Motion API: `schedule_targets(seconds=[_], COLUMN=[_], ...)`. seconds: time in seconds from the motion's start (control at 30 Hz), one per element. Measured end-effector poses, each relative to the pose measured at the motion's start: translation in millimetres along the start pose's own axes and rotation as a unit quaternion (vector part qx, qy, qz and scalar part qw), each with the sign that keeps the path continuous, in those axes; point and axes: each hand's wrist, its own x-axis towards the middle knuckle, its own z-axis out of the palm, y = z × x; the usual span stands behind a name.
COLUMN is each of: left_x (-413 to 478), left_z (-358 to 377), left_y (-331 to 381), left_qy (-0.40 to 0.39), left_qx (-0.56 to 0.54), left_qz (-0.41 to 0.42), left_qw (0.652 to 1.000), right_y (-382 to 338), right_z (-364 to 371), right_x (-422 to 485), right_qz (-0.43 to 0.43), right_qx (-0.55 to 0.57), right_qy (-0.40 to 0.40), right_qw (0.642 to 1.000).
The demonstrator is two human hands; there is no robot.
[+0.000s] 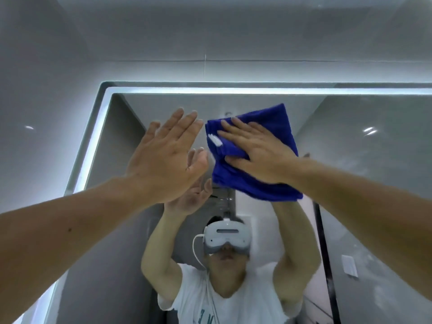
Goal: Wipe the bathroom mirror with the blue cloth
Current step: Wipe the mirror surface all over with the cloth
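The bathroom mirror [364,160] fills the lower part of the head view, with a lit white strip along its top and left edges. A folded blue cloth [275,127] with a small white label lies flat against the glass near the top middle. My right hand [254,150] presses on the cloth with straight, spread fingers. My left hand [163,155] is raised just left of the cloth, fingers straight and together, holding nothing; whether it touches the glass I cannot tell. Both arms and hands are reflected in the mirror below.
Grey tiled wall [210,38] surrounds the mirror above and to the left. The mirror's lit frame corner [105,90] is at upper left. The reflection shows a person in a white shirt with a headset, and a dark vertical door edge [325,242] at right.
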Motion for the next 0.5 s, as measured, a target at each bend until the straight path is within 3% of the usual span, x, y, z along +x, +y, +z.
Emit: schedule_targets(seconds=[0.27, 0.43, 0.5], left_x=[-23.1, -39.1, -41.9], left_z=[3.3, -1.1, -3.6], left_y=[16.2, 16.6, 12.0], left_qy=[0.012, -0.01, -0.015], left_qx=[-0.028, -0.016, -0.004], left_qz=[0.013, 0.022, 0.028], left_qw=[0.999, 1.0, 0.999], right_y=[-64.1, -20.1, 10.1], right_z=[29.4, 7.2, -7.9], right_x=[-132.9, -114.0, -88.9], right_qz=[-0.139, -0.273, -0.218], right_qx=[-0.073, -0.059, -0.059], right_qy=[-0.105, -0.171, -0.14], right_qw=[0.982, 0.945, 0.964])
